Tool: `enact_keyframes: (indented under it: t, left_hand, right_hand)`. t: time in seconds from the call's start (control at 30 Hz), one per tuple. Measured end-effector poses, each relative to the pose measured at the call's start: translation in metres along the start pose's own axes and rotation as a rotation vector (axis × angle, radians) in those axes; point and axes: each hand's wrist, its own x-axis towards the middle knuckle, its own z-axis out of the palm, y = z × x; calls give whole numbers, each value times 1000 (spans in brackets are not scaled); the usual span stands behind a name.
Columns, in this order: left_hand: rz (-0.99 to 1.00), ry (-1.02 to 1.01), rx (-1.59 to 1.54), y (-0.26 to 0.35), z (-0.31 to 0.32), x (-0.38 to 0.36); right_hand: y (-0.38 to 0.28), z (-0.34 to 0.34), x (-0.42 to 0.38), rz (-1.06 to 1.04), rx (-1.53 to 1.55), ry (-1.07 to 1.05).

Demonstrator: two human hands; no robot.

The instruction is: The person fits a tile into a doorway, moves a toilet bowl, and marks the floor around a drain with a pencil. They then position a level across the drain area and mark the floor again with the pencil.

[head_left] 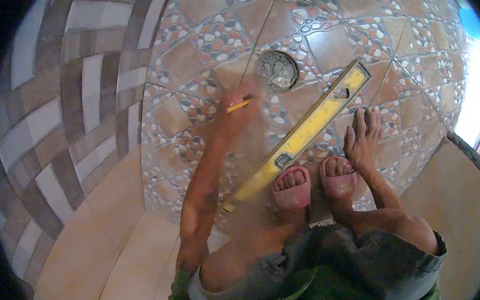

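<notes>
My left hand point(239, 106) is closed on a yellow pencil point(238, 106), just below a round hole point(278, 71) in the tiled floor with rough grey cement in it. Its fingertips are blurred. A long yellow spirit level point(315, 121) lies diagonally on the floor between my two hands. To the right of the level, my right hand point(363, 136) rests on the tiles with its fingers spread, holding nothing.
My feet in pink sandals point(293, 193) are beside the level's lower half. A wall of brown and white tiles point(90, 87) rises on the left. At the right, a dark-edged beige surface point(445, 194) borders the patterned floor point(190, 61).
</notes>
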Motion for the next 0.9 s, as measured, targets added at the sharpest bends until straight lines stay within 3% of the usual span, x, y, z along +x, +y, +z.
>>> enact_keyframes:
  t: [0.13,0.33,0.43,0.63,0.73,0.8,0.9]
  left_hand:
    - [-59,-117,-4,22,-19,0]
    - [-17,-76,-56,19,-11,3]
    - [-11,-75,69,20,-13,4]
    - [-81,-24,-96,23,-14,2]
    - [-206,103,-563,16,-27,5]
    - [53,66,-236,22,-45,26]
    - [175,59,-70,48,-54,78]
  right_hand:
    - [0,2,-2,1,-14,7]
    - [1,1,-2,-4,3,-10]
    - [0,-1,-1,-21,6,29]
    - [-1,-4,1,-21,35,17]
    - [-1,-4,0,4,12,-7]
    - [1,-3,0,4,9,-21]
    - [1,-6,0,2,-12,-35]
